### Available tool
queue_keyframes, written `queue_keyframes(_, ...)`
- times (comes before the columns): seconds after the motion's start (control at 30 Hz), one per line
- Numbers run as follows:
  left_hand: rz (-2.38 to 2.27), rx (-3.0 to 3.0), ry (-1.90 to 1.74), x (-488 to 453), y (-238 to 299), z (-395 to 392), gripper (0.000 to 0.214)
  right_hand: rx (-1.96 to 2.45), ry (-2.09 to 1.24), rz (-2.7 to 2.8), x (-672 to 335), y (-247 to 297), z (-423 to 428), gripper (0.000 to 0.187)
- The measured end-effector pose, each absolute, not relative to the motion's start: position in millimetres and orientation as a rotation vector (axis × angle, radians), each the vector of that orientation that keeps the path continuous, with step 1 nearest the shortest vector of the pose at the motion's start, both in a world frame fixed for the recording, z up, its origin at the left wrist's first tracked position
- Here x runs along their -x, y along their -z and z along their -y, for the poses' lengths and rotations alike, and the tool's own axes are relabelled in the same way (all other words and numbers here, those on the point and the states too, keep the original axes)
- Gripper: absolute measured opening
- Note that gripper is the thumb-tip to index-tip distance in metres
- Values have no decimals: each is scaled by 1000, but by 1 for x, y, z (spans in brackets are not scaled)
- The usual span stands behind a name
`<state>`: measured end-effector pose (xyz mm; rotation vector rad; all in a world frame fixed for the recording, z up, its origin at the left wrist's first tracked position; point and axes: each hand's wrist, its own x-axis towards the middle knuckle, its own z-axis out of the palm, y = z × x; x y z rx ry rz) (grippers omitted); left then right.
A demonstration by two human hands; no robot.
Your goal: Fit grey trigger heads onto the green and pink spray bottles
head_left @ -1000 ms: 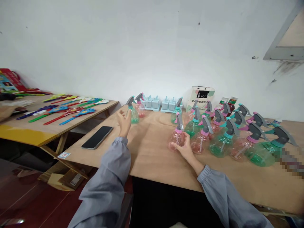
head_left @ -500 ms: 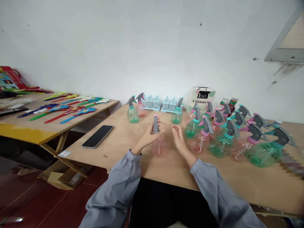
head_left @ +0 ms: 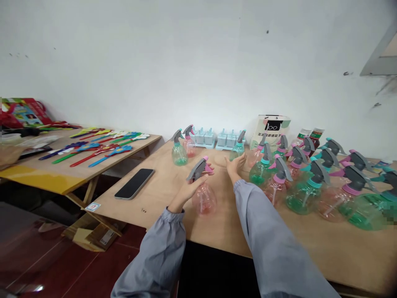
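A clear pink spray bottle (head_left: 204, 200) with a grey and pink trigger head stands upright in front of me. My left hand (head_left: 194, 186) is closed round its neck, the fingers partly hidden behind the head. Further back, my right hand (head_left: 235, 166) is at the front of a green spray bottle (head_left: 238, 150), thumb and fingers apart. The hand covers the lower part of that bottle, and I cannot tell whether they touch. To the left behind stand another green spray bottle (head_left: 179, 154) and a pink spray bottle (head_left: 190, 145).
Several pink and green spray bottles (head_left: 305, 194) crowd the right side of the table (head_left: 173, 219). Pale blue ice-pop moulds (head_left: 203, 140) and a printed box (head_left: 269, 131) stand by the wall. A phone (head_left: 135, 183) lies at left. Colourful hand-shaped sticks (head_left: 93, 154) cover the side table.
My right hand has moved forward to the green bottle at the back. The pink bottle in my left hand has turned, its head now showing side-on. The view has shifted slightly.
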<state>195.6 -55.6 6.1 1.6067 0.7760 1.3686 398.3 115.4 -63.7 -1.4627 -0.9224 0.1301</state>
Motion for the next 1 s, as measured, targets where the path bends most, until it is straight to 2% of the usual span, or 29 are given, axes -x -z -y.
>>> queue_keyframes(0.17, -751, -1595, -1399, -192, -5, 53, 57, 1505, -92, 982, -402, 66, -115, 88)
queue_keyframes(0.33, -757, -1585, -1439, -189, -4, 49, 48, 1578, -62, 998, -409, 57, -117, 104)
queue_keyframes(0.53, -792, -1510, -1463, -189, -4, 46, 42, 1655, -48, 1093, -409, 49, -112, 92)
queue_keyframes(0.77, -764, -1213, -1427, -191, -12, 44, 39, 1386, -52, 1260, -385, 89, -42, 84)
queue_keyframes(1.0, -676, -1237, -1337, -203, -21, 44, 38, 1241, -168, 1388, -418, 99, 38, 83)
